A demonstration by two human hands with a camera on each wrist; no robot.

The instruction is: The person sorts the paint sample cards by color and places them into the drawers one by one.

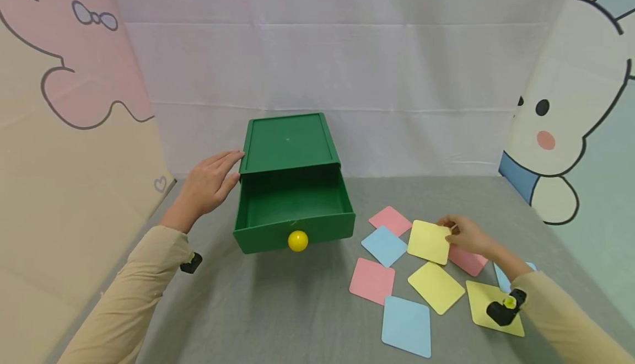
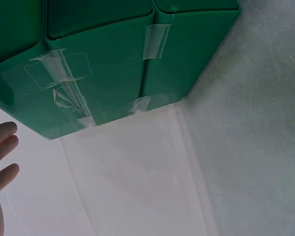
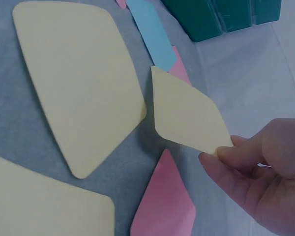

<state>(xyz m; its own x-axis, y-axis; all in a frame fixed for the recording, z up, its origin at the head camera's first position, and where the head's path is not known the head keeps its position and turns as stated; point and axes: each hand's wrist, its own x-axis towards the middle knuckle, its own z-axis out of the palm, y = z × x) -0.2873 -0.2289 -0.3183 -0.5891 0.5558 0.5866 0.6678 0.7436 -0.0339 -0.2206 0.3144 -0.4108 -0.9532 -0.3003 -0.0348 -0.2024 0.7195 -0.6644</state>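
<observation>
My left hand (image 1: pixel 207 186) touches the left edge of a green drawer box (image 1: pixel 292 143) with its fingertips, the fingers fairly straight. In the left wrist view the fingers (image 2: pixel 4 142) show beside the box's taped side. The drawer (image 1: pixel 258 237) is pulled out, its inside bare, with a round yellow knob (image 1: pixel 297 241) on the front. To the right, my right hand (image 1: pixel 470 237) pinches one corner of a yellow square card (image 1: pixel 426 242) between thumb and fingers. That card (image 3: pixel 187 113) tilts up over the cloth in the right wrist view.
Around the right hand lie more cards: pink (image 1: pixel 372 280), blue (image 1: pixel 407 326) and yellow (image 1: pixel 436 288), several in all. A grey cloth (image 1: pixel 297 314) covers the table. White fabric (image 1: pixel 397 66) hangs behind, with printed panels at both sides.
</observation>
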